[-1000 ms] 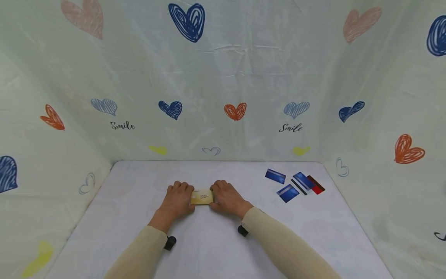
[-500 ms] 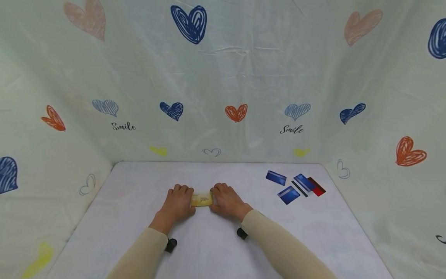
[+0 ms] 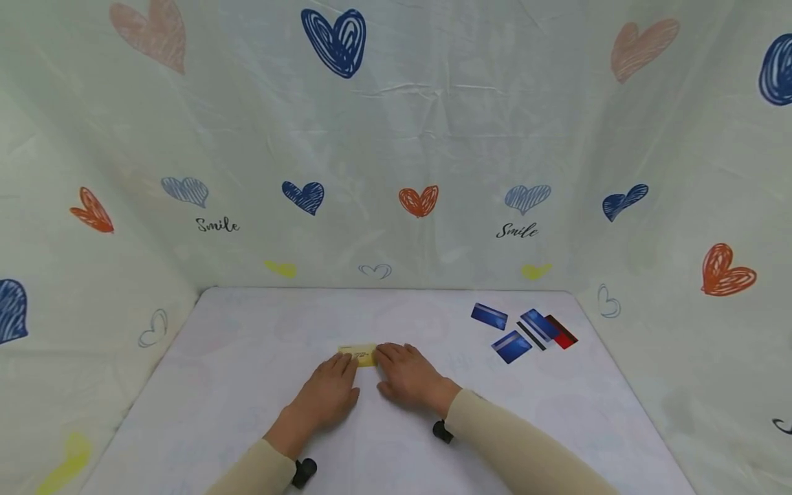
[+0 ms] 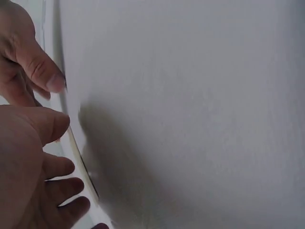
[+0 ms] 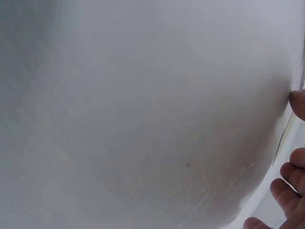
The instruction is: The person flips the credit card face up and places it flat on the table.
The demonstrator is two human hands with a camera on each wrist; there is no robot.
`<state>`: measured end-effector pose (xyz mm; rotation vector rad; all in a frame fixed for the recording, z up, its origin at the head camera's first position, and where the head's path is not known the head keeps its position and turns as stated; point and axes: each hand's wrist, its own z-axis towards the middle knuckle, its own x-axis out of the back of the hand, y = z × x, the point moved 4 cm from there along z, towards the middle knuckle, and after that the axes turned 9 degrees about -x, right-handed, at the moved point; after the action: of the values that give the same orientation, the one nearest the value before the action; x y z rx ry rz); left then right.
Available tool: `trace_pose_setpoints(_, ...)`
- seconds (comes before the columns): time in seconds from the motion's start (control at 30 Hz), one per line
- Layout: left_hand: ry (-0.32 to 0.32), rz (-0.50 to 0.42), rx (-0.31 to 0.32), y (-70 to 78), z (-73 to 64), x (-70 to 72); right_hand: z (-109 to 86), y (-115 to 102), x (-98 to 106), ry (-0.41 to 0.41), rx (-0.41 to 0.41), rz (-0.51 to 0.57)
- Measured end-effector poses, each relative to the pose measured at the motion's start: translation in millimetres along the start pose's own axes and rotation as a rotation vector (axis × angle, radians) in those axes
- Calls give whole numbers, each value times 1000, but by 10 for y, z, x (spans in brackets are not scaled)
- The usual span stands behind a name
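One rectangular yellow card (image 3: 365, 354), apparently plastic, lies flat on the smooth white tabletop (image 3: 396, 454), its lower left part under the fingertips of the person's left hand (image 3: 328, 393), whose fingers reach forward almost straight. At its right edge rests the right hand (image 3: 410, 376), fingers relaxed and thumb apart on the near side, seemingly pinching nothing. The step in hand looks like steadying or straightening the card; the next move would call for light, even contact. Glossy blue rectangular cards (image 3: 511, 346) lie well apart, to the right
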<state>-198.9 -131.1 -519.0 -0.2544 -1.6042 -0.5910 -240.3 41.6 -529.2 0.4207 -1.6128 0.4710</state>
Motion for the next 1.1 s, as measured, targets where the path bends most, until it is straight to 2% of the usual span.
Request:
trace_pose_setpoints(0.13,-87,-57,40,28,-43,-52,-45,-31,-31,-46,6,19)
trace_pose_setpoints(0.23,-118,-80,59,6,-51,-72,-38,-68,-59,-70,12,-1)
trace_pose_setpoints(0.5,-121,-59,92,-182,-57,-84,77,-214,-46,-68,14,-56)
trace_pose_setpoints(0.7,-93,-51,95,-341,-76,-11,244,-351,-35,-82,9,-77)
trace_pose_setpoints(0.9,-119,-56,94,-454,-89,58,386,-435,-36,-123,-19,-66)
trace_pose_setpoints(1.1,-139,-38,89,-567,-49,63,480,-452,-40,-143,-32,-83)
